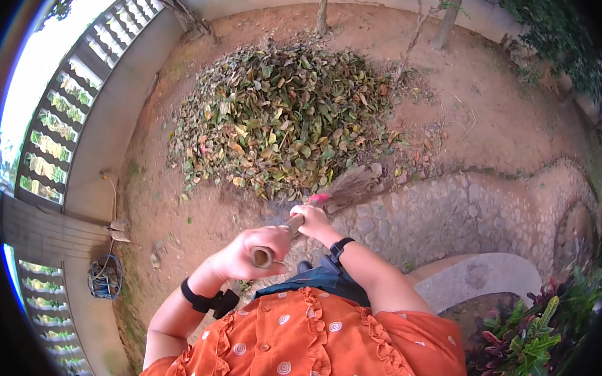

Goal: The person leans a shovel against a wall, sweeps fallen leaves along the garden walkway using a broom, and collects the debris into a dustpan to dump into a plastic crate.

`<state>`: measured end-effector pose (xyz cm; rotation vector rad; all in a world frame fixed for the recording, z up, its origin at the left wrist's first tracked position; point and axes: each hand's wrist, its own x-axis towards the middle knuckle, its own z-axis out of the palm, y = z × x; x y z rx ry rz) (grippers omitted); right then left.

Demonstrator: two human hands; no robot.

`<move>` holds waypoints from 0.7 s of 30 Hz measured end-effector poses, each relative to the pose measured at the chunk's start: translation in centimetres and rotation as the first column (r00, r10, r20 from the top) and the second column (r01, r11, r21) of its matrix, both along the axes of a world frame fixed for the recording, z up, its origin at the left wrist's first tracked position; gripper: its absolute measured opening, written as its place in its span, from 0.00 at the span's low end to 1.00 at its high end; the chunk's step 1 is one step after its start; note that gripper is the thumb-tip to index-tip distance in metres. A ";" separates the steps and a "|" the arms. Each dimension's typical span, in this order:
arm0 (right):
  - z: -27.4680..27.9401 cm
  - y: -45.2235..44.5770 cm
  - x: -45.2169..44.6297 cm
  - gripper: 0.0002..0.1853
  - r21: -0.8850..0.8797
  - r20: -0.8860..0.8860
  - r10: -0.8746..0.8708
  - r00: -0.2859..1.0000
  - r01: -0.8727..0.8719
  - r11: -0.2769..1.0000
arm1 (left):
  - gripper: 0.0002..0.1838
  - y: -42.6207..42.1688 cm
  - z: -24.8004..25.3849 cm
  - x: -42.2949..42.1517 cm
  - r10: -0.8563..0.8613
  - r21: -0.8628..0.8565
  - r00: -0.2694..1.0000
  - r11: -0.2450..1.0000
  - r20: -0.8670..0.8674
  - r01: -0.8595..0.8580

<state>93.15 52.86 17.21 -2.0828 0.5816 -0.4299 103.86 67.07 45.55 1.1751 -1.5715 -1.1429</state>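
My left hand (257, 248) is wrapped round the upper end of a broom (349, 189), whose hollow, bamboo-like handle end points up toward me. Lower down the same handle, my right hand (311, 222) is closed too. A red binding joins the handle to the brushy twig head, which points away to the right. That head lies at the near right edge of a big pile of leaves (284, 113), green, yellow and brown, where the soil meets the stone path. Both wrists wear black bands.
A cobbled path (441, 207) curves off to the right, with a pale curved slab (482, 280) nearer me. Leafy plants (529, 339) grow at lower right. A balustrade wall (101, 139) runs along the left, a wire basket (105, 276) beside it. Thin trunks (323, 11) stand behind the pile.
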 end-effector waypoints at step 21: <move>0.0 -7.3 -3.3 0.04 -0.128 -0.020 -0.192 0.981 0.188 0.974 | 0.13 -8.2 -1.0 0.9 -0.173 -0.068 0.972 0.984 -0.156 0.164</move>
